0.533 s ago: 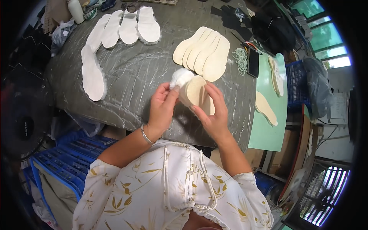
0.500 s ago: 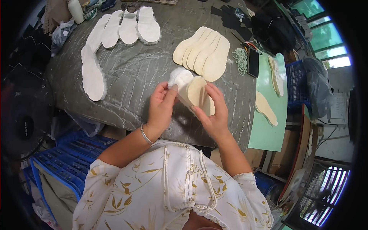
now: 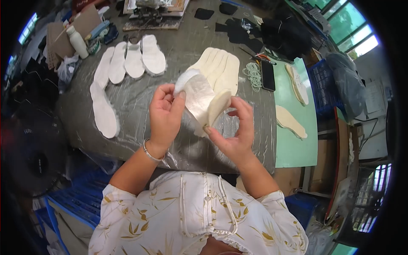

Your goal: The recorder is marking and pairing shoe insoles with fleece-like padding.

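My left hand [image 3: 165, 114] is closed, thumb and fingers pinching the edge of a fluffy white fleece insole [image 3: 185, 80]. A shiny silver face [image 3: 198, 95] of this piece spreads toward my right hand [image 3: 236, 136]. There, thumb and fingers grip a cream insole [image 3: 219, 106], seen nearly edge-on and curved upward. The two pieces spread apart in a V and meet at the lower end; whether they are joined there I cannot tell. Just beyond my hands, several cream insoles [image 3: 223, 70] lie fanned out. Several white fleece-edged insoles [image 3: 104, 111] lie in a bent row at the left.
Right of the fanned insoles are a coil of pale green cord [image 3: 253, 76] and a black phone [image 3: 267, 75]. A green mat [image 3: 297, 144] bears cream insoles [image 3: 291, 121]. A white bottle [image 3: 77, 41] stands at the far left. Black scraps [image 3: 240, 34] lie at the back.
The fleece and cream pieces are spread wider, so the silver face shows. My left hand has shifted left, and the view has tilted to show more of the table's far side.
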The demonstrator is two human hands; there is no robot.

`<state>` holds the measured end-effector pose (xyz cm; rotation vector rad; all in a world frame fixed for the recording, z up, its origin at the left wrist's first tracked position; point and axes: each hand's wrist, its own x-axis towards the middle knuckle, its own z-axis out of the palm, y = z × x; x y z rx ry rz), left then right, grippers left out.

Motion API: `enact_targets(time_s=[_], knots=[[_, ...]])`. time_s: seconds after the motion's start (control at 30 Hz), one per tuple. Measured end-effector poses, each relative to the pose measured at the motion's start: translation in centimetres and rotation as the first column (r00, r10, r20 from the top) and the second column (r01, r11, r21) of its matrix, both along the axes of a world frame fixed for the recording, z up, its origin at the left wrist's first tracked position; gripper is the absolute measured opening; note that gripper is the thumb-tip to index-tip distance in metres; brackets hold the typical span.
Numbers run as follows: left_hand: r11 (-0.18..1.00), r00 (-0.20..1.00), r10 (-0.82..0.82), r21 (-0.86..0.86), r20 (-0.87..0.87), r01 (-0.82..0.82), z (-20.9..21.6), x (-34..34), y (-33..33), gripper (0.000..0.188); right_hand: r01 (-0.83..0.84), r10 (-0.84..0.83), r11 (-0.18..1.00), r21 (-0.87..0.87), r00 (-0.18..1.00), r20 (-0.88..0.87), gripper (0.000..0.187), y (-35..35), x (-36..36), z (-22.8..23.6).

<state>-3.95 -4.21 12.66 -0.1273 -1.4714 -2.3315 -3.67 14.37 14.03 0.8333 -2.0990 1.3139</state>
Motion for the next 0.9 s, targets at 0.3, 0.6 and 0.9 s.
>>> enact_targets(time_s=[0.3,0.6,0.9], knots=[[0.99,0.997,-0.037,-0.135,-0.07,0.027,2.8,0.3,0.1,0.021,0.006,-0.006,1.0,-0.023,1.0,0.001,0.072,-1.6,-0.6,1.6],[0.986,0.993,-0.08,-0.155,-0.081,0.067,2.5,0.2,0.3,0.02,0.017,-0.016,0.999,-0.044,1.0,0.025,0.07,-1.5,-0.9,1.1],[0.984,0.988,-0.117,-0.146,-0.101,0.101,2.0,0.3,0.5,0.023,0.033,-0.031,0.999,-0.04,0.999,0.038,0.068,-1.2,-0.8,1.0]])
